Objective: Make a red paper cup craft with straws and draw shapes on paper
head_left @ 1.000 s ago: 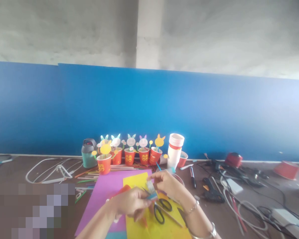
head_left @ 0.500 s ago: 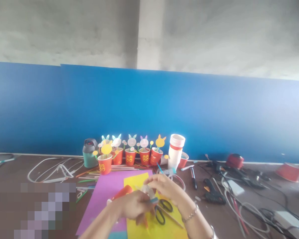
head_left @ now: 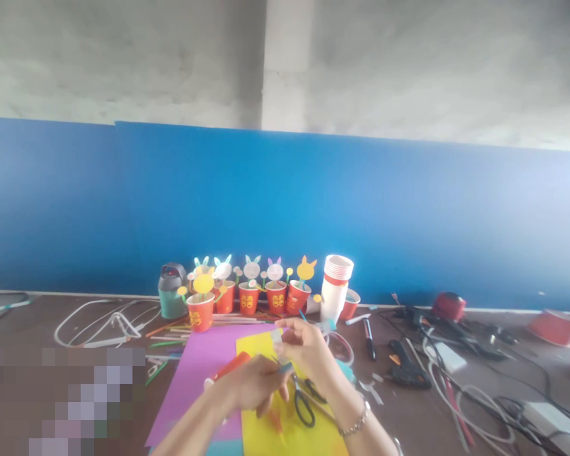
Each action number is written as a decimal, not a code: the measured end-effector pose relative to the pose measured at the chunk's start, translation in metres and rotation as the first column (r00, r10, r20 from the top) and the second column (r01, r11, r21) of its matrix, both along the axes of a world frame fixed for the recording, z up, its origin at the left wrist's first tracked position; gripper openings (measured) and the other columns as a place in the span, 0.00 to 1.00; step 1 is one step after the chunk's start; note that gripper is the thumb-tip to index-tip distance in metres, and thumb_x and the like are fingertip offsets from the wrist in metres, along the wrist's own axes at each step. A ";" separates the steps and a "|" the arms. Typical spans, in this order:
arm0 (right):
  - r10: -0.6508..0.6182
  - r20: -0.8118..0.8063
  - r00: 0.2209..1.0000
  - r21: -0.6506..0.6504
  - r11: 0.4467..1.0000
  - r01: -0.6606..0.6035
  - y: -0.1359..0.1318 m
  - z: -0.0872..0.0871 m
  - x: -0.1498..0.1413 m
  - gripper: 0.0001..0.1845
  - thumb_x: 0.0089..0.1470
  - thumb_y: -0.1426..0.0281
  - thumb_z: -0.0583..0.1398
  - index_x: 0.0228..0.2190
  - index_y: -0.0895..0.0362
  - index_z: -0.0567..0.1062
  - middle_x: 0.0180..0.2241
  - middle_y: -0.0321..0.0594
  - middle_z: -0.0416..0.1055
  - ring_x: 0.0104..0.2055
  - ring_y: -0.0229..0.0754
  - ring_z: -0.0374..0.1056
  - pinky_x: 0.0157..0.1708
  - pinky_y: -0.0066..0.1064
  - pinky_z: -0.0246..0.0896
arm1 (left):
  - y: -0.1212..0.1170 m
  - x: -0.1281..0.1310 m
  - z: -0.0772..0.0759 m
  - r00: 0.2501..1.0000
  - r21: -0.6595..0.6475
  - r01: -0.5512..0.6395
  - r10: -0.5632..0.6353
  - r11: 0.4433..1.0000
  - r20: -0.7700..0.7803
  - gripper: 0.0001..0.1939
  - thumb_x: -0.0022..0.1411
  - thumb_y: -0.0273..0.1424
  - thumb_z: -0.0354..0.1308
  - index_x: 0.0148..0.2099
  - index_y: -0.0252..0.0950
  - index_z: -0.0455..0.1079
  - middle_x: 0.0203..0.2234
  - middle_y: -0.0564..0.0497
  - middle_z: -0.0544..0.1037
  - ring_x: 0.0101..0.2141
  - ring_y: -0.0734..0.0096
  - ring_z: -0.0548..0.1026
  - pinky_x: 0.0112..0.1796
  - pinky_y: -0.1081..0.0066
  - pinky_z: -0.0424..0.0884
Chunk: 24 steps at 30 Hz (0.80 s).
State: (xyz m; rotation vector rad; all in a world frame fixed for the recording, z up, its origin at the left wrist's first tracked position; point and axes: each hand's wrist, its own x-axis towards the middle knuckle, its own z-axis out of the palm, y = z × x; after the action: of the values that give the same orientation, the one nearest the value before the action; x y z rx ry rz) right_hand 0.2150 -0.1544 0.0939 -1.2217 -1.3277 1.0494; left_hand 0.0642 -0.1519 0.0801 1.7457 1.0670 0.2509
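Note:
My left hand (head_left: 259, 383) is closed on a small blue piece (head_left: 285, 367), which sticks out past the fingertips. Between the thumb and fingers of my right hand (head_left: 308, 345) is a small whitish piece (head_left: 277, 337), too blurred to name. Both hands hover close together over a yellow sheet (head_left: 261, 437). Below them lies a pair of scissors (head_left: 304, 408) with black handles, partly covered by my right wrist. An orange, pointed thing (head_left: 276, 423) shows under my left hand. A red paper cup (head_left: 235, 365) lies behind my left wrist on a purple sheet (head_left: 194, 380).
Several red cups (head_left: 248, 299) with paper animal heads line the back, beside a cup stack (head_left: 335, 288) and a green container (head_left: 171, 297). To the right are a marker (head_left: 369, 339), a glue gun (head_left: 407, 367) and tangled cables (head_left: 479, 405). Sticks (head_left: 171, 335) lie left.
My right hand has shifted slightly left and up, its fingers now pinching the whitish piece higher. White scraps and a light blue item beside the right wrist have come into view.

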 end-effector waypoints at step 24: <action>0.007 0.068 0.998 0.087 0.996 -0.013 -0.010 0.019 0.012 0.19 0.49 0.58 0.61 0.38 0.59 0.78 0.31 0.41 0.75 0.34 0.43 0.69 0.32 0.30 0.63 | 0.014 0.000 -0.001 0.887 -0.054 -0.043 0.063 0.998 0.458 0.20 0.58 0.44 0.54 0.43 0.32 0.68 0.19 0.55 0.72 0.14 0.81 0.64 0.17 0.79 0.58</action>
State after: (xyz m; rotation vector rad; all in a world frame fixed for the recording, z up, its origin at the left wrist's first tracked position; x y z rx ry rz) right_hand 0.2266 -0.1640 0.1131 -1.1951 -1.4183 0.9546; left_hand 0.0645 -0.1383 0.0786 1.5139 0.7631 0.6388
